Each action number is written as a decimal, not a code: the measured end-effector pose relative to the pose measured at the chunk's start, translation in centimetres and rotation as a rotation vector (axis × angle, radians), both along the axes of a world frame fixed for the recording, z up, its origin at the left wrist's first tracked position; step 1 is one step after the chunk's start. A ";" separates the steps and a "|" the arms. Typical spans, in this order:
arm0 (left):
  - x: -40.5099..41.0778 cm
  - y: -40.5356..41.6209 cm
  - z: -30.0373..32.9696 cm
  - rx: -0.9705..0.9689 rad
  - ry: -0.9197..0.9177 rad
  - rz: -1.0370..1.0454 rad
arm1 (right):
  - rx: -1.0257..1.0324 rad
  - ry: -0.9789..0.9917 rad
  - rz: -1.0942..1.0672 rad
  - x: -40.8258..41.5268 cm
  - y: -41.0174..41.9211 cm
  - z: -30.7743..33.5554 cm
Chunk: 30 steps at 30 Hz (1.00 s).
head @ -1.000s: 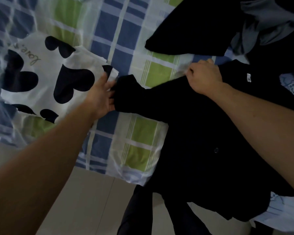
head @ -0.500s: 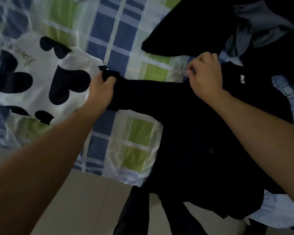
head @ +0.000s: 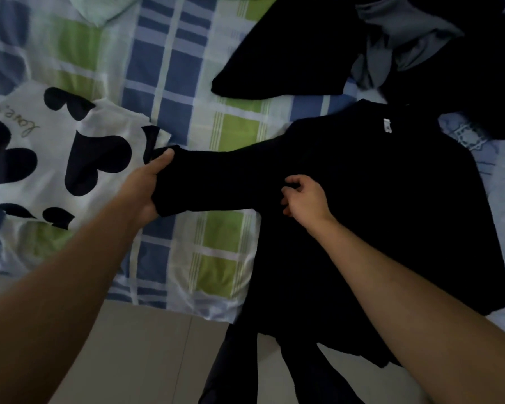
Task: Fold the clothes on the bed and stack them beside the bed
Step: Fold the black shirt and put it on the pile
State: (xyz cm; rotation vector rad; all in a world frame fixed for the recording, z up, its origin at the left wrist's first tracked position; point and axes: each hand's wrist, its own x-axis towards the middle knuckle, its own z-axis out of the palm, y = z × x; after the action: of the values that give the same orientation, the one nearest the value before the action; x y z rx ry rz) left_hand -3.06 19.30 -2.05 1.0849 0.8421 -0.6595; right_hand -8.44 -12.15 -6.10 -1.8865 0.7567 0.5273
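Note:
A black long-sleeved shirt (head: 376, 205) lies spread on the checked bedsheet (head: 169, 91), its hem hanging over the bed's near edge. Its left sleeve stretches out toward the left. My left hand (head: 146, 188) grips the sleeve's cuff end, thumb on top. Over the shirt near the armpit, my right hand (head: 305, 198) hovers with fingers curled and apart, holding nothing. A small white label (head: 387, 125) shows at the shirt's collar.
A white garment with black hearts (head: 56, 158) lies at the left on the bed. More dark clothes (head: 289, 53) and a grey piece (head: 391, 39) are piled at the far right. Pale floor tiles (head: 146, 360) run along the bed's near edge, where my dark-trousered legs (head: 231, 371) stand.
My left hand has taken hold of the sleeve end and pulled it out straight to the left. My right hand has let go of the shoulder and moved down toward the armpit.

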 end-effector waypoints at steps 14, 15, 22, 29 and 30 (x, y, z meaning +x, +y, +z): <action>-3.7 -16.3 7.3 0.214 -0.539 -0.035 | 0.468 0.101 -0.174 -1.8 -4.0 2.2; -4.3 -18.4 7.2 0.334 -0.616 -0.119 | 0.471 0.098 -0.195 -2.1 -4.7 2.4; -8.4 -27.2 0.6 0.645 -0.576 -0.865 | -0.109 -0.163 -0.330 -1.8 -14.0 3.2; -10.1 -25.2 -1.4 0.991 -0.587 -0.727 | -0.241 -0.105 -0.074 2.3 -18.7 2.1; -10.2 -24.7 -1.3 1.044 -0.600 -0.711 | -0.250 -0.096 -0.072 2.9 -18.5 1.7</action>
State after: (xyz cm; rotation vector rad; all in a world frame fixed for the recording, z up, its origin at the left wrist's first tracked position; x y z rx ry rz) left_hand -13.26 -5.41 -3.36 2.4415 0.1961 -0.3840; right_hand -5.57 -30.68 -4.40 -2.0892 0.8548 0.3057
